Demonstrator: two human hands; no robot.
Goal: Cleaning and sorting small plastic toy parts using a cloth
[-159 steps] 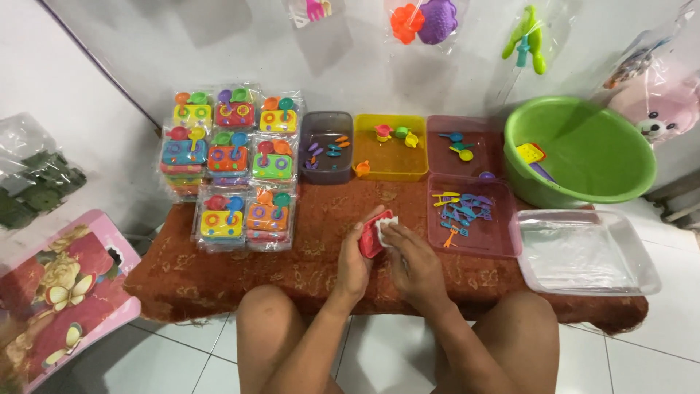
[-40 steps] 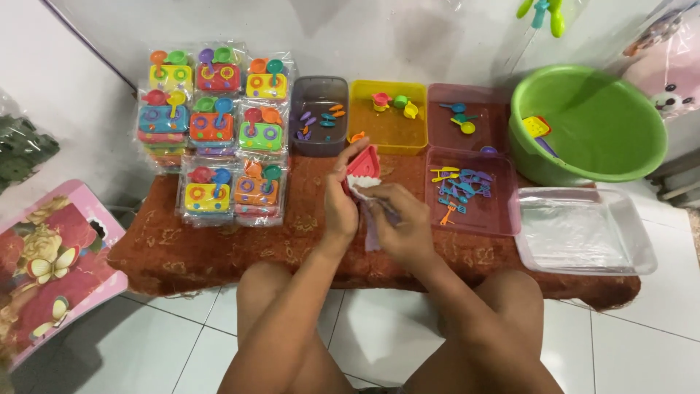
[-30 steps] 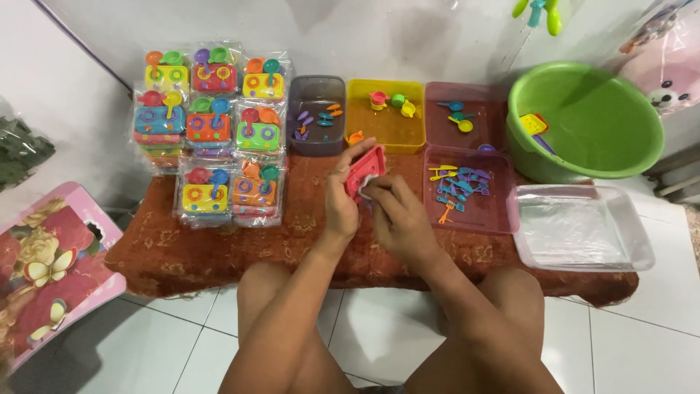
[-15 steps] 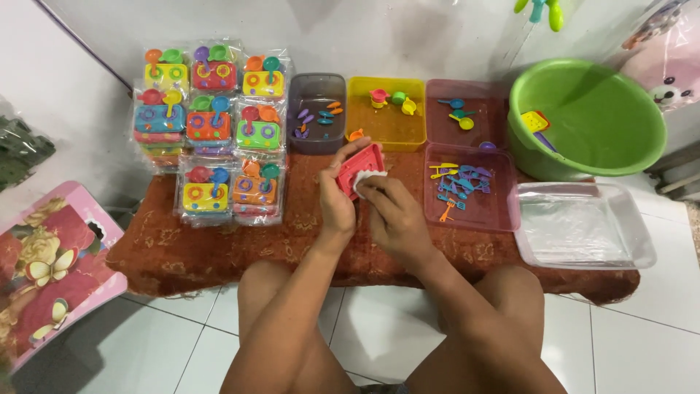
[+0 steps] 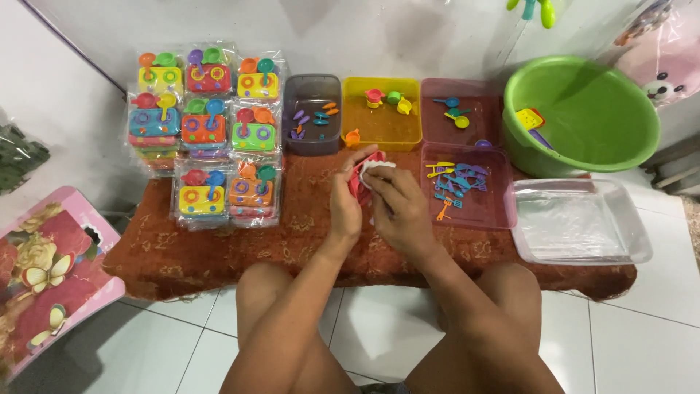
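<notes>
A red plastic toy stove piece (image 5: pixel 359 175) is held upright over the brown patterned table cover (image 5: pixel 292 241), gripped from the left by my left hand (image 5: pixel 343 208). My right hand (image 5: pixel 397 208) presses a small white cloth (image 5: pixel 378 168) against the piece's upper right side; most of the red piece is hidden behind both hands.
Bagged toy stove sets (image 5: pixel 211 135) are stacked at the back left. Behind the hands stand a grey tub (image 5: pixel 312 138), a yellow tub (image 5: pixel 383 135) and two pink trays (image 5: pixel 467 208) of small utensils. A green basin (image 5: pixel 580 120) and a clear tray (image 5: pixel 580 230) sit right.
The red piece has been turned in my left hand from flat-facing to edge-on, and my right hand with the cloth has moved up over its top.
</notes>
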